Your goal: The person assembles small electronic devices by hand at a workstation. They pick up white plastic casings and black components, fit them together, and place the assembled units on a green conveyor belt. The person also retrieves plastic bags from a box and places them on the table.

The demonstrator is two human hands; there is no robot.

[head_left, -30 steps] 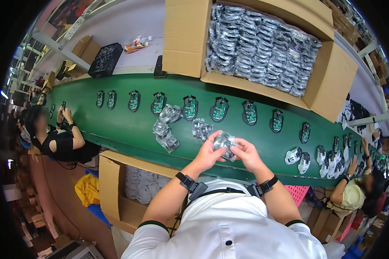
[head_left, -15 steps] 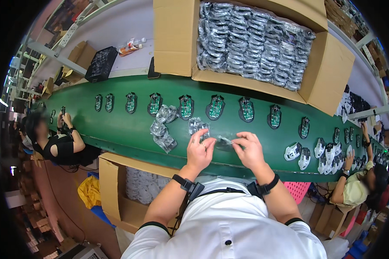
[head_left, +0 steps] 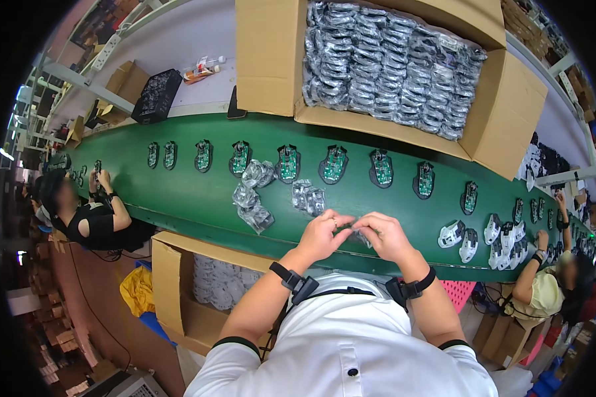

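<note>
Clear plastic bag (head_left: 363,239), thin and crinkled, sits at the fingertips of the right hand (head_left: 372,231), just beside the left hand (head_left: 341,229). Right thumb and fingers are pinched on the bag. Left thumb and forefinger are bent toward each other; whether they also grip it cannot be told. Beyond, on the smooth green worktop (head_left: 404,215), lie wrinkled, glossy plastic-wrapped packets (head_left: 308,198). Behind these, rounded dark mouse bases (head_left: 334,165) bearing green circuit boards form a spaced row. White, curved mouse shells (head_left: 451,233) cluster to the right.
</note>
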